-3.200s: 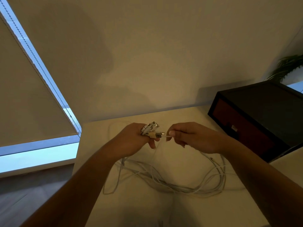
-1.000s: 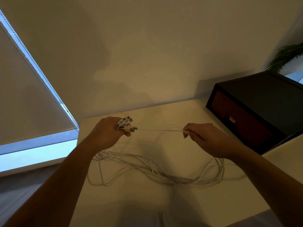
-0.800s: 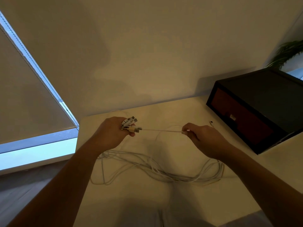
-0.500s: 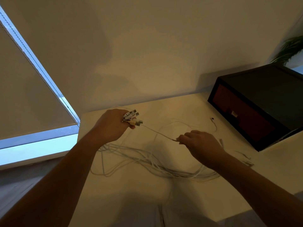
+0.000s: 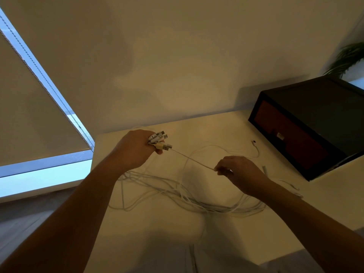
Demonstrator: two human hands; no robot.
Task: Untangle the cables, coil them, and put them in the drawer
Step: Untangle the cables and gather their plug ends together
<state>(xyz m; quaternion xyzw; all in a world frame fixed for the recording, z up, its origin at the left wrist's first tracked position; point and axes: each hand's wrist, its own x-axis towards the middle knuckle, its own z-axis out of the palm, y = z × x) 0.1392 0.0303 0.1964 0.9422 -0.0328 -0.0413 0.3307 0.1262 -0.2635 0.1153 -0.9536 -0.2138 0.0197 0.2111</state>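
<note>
Several white cables [image 5: 197, 201] lie tangled on the white table [image 5: 157, 229]. My left hand [image 5: 136, 148] grips a bunch of their plug ends [image 5: 160, 140], held up above the table. One thin cable [image 5: 191, 159] runs taut from that bunch down to my right hand [image 5: 239, 172], which pinches it between fingertips. A loose cable end [image 5: 255, 145] lies near the drawer. The dark drawer box [image 5: 307, 125] with a reddish front stands at the right, its drawer closed.
A wall runs behind the table. A window with a roller blind [image 5: 29, 107] is at the left, past the table's left edge. A plant [image 5: 348, 58] shows behind the drawer box.
My right hand slid along the cable away from my left hand, then dropped lower toward the table. A loose cable end came into view near the drawer box.
</note>
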